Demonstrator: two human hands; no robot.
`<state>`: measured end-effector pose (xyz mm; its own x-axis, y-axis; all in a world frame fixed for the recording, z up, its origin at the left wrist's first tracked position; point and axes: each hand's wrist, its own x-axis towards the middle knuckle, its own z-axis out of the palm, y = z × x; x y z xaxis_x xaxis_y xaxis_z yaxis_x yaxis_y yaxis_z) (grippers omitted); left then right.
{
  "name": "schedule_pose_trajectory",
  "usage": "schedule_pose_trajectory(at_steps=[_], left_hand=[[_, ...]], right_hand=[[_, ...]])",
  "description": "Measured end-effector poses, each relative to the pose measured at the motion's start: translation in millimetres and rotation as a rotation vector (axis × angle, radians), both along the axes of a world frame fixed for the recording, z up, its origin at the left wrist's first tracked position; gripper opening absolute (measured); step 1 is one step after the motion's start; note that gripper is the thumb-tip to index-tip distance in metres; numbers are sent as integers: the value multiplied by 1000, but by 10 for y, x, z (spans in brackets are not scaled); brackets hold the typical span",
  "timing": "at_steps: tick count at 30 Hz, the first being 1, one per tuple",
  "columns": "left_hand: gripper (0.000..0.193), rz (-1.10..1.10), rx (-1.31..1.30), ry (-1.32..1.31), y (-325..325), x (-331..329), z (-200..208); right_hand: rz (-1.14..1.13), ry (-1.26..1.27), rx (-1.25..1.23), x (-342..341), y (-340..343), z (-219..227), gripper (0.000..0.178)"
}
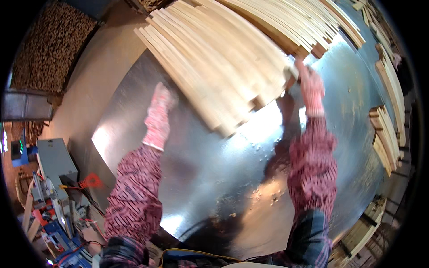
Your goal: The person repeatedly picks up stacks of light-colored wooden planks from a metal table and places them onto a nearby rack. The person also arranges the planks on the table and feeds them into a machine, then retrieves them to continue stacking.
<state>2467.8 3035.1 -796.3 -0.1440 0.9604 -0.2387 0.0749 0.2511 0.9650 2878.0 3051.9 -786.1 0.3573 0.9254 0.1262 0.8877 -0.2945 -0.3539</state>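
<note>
A wide row of pale wooden strips lies side by side on a shiny metal tabletop, its near ends uneven and blurred. My left hand, in a pink and white knit glove, is held just off the row's left edge, with a gap between. Its fingers look stretched out, and nothing shows in them. At the row's right edge, my right hand, gloved alike, has its outstretched fingers against or very near the strip ends. Motion blur hides whether they touch. Patterned pink sleeve covers run up both forearms.
A second group of wooden strips lies farther right. More strips are stacked along the right side. At far left stands a large wood stack. A grey box, cables and tools crowd the lower left. Sawdust and chips dot the tabletop.
</note>
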Motion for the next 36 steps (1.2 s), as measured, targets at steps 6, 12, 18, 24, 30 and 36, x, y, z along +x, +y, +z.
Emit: schedule_pose_trajectory(at_steps=[6, 12, 18, 24, 30, 36], left_hand=[[41, 299, 18, -15, 558, -584, -194], [52, 340, 167, 326, 468, -479, -329], [57, 1, -427, -825, -805, -690, 46], [67, -101, -520, -708, -2881, -1055, 270], [74, -46, -353, -633, -4085, -1429, 616], [87, 229, -31, -392, -5436, -858, 1409]], right_hand=[[103, 1264, 289, -375, 21, -49, 29], [72, 818, 163, -1059, 981, -1005, 55], [180, 1619, -70, -1066, -1040, -661, 74], [123, 1431, -363, -1303, -3371, 61, 59], [-99, 2045, -576, -2022, -4107, 503, 85], [502, 1972, -596, -1703, -4253, 760, 85]])
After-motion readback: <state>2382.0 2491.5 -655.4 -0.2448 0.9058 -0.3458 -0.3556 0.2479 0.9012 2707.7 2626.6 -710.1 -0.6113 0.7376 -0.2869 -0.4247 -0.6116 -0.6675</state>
